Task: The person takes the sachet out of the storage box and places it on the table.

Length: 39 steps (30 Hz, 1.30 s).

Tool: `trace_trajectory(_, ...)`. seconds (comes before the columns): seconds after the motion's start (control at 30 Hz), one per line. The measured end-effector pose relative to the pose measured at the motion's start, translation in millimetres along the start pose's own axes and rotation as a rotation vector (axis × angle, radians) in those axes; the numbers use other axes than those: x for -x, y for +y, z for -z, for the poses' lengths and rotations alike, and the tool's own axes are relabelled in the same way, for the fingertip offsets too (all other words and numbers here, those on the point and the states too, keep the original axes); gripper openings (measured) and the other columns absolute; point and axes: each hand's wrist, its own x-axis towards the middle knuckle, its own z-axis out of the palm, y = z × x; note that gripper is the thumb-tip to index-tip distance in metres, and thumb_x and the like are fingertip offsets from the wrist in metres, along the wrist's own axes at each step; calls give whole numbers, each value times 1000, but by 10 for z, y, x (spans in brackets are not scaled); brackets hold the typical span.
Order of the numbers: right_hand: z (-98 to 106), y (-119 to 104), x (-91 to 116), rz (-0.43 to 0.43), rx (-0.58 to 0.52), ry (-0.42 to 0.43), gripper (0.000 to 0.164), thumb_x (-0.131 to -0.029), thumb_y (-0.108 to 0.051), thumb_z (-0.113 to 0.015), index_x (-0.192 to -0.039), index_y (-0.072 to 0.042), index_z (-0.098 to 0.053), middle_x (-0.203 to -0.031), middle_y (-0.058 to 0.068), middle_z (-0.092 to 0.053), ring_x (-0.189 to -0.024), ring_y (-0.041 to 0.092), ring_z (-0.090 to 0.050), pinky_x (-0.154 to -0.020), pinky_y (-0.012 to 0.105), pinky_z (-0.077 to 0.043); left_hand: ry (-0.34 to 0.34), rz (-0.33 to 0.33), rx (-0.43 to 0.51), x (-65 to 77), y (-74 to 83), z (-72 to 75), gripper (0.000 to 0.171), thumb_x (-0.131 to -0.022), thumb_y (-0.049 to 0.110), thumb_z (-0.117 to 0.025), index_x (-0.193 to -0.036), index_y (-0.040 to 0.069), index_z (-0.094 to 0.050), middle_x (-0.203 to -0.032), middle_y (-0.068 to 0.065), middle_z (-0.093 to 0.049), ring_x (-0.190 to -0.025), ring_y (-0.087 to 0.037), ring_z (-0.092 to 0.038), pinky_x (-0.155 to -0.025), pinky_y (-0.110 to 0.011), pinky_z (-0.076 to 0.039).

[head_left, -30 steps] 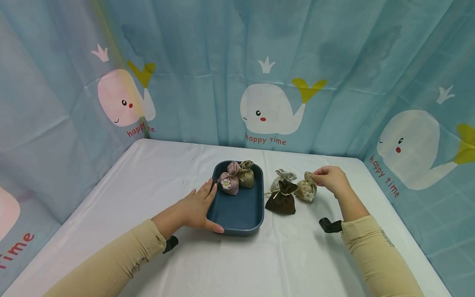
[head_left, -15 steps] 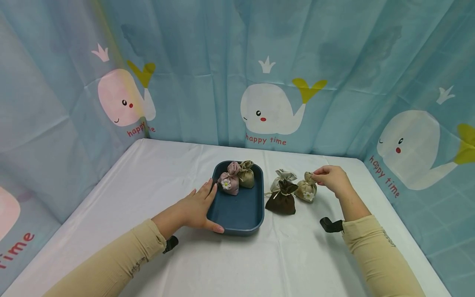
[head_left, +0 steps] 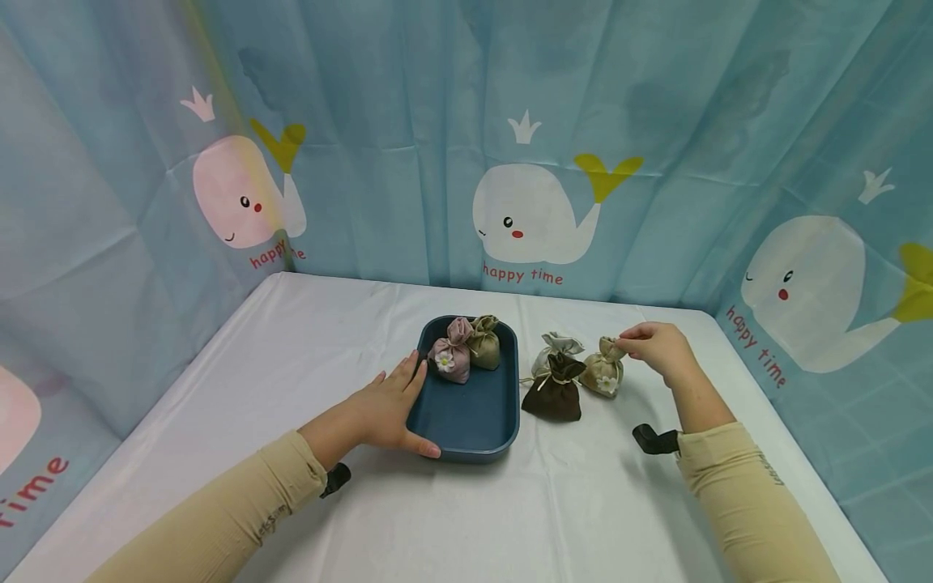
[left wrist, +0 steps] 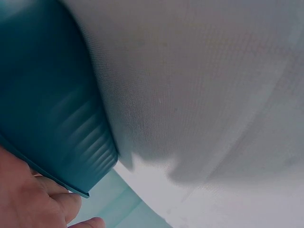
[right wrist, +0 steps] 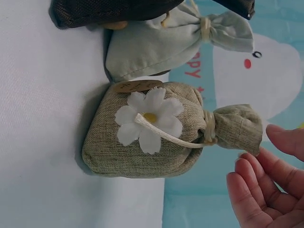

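Note:
In the head view my left hand (head_left: 386, 405) rests along the left side of the blue tray (head_left: 466, 429), fingers stretched at the rim and thumb at its front corner. Inside lie a pink drawstring sachet (head_left: 452, 360) with a white flower and an olive one (head_left: 484, 348). My right hand (head_left: 659, 350) is at the gathered top of a beige sachet (right wrist: 142, 128), which stands on the table with a white flower on its front. In the right wrist view the thumb (right wrist: 285, 140) is parted from the index finger, both right at the cloth's edge.
Left of the beige sachet stand a dark brown sachet (head_left: 554, 397) and, behind it, a pale grey one (right wrist: 152, 45). A white cloth (head_left: 350, 518) covers the table. Blue curtains (head_left: 364, 162) with whale prints enclose the back and sides.
My right hand has shifted slightly right and up at the beige sachet's top, while the sachet stays standing in almost the same place. The left hand and the tray have not moved.

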Motion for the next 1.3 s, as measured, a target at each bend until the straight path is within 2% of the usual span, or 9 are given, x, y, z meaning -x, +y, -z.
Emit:
trace_trajectory(0.23,43,-35,28,-1,-6,-10,46,-88,-41,-58,-117,-5,-59,-121,18,-56,-110,34,-53,-89,59,-38,4,3,-1,-15,-4,-7,133,-53,86,-52,-147,6,-3,-152,-13,10,-140,-27,1,-107,-53,-16)
trace_trajectory(0.4,60,-93,47,33,16,-16,47,-88,-43,-57,-117,-7,-59,-122,18,-55,-114,36,-48,-87,60,-38,1,5,-3,-17,-1,-1,133,-53,87,-51,-147,6,-3,-152,-13,9,-140,-27,0,-107,-52,-15)
trace_trajectory(0.73,62,-356,66,112,21,-12,45,-88,-43,-57,-117,-9,-59,-120,16,-54,-113,36,-46,-91,55,-38,-1,1,0,2,11,17,132,-54,86,-51,-147,6,-3,-152,-13,9,-140,-27,1,-107,-52,-16)
trace_trajectory(1.07,-83,-693,38,215,4,-3,32,-90,-28,-59,-111,-5,-62,-114,17,-60,-106,33,-52,-89,48,-42,3,-7,-3,-7,1,10,133,-54,87,-51,-147,5,-3,-152,-14,8,-140,-27,1,-107,-53,-16)
trace_trajectory(1.3,-204,-863,-31,245,46,-5,30,-89,-29,-61,-108,-6,-64,-111,15,-61,-105,31,-54,-88,47,-42,7,-6,0,-13,-9,-4,133,-53,87,-51,-147,6,-3,-152,-13,8,-140,-26,2,-107,-53,-16)
